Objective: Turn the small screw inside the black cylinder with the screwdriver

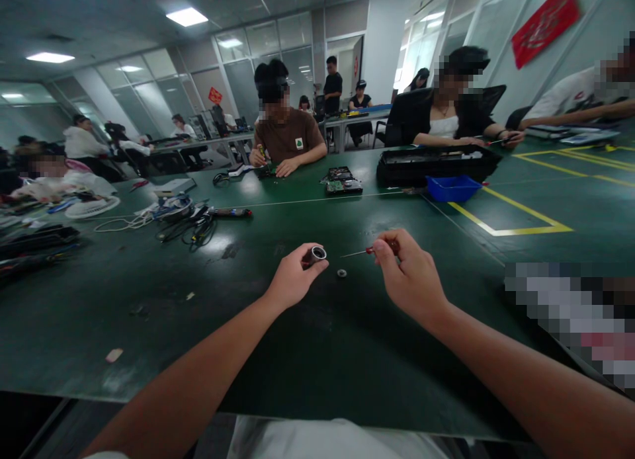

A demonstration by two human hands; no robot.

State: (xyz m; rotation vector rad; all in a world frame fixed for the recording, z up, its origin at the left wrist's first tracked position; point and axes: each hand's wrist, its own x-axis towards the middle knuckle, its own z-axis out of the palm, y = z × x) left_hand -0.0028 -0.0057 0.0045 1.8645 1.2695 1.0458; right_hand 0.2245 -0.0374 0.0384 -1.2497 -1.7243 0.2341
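My left hand (294, 275) is closed around a dark cylindrical part (318, 254) with a bright metal ring at its open end, which faces up and to the right. Most of its body is hidden by my fingers. In my right hand (404, 267) I grip a screwdriver (370, 250) by its red handle. Its thin shaft points left toward the cylinder, with a gap between tip and ring. On the green table between and below my hands lies a small round metal piece (342, 273), touched by neither hand.
Tangled cables (191, 224) lie at the left on the green table (297, 373). Circuit boards (343, 181), a blue bin (454, 188) and a long black housing (436, 165) stand farther back. Several people work around the table. Yellow tape (530, 232) marks the right side.
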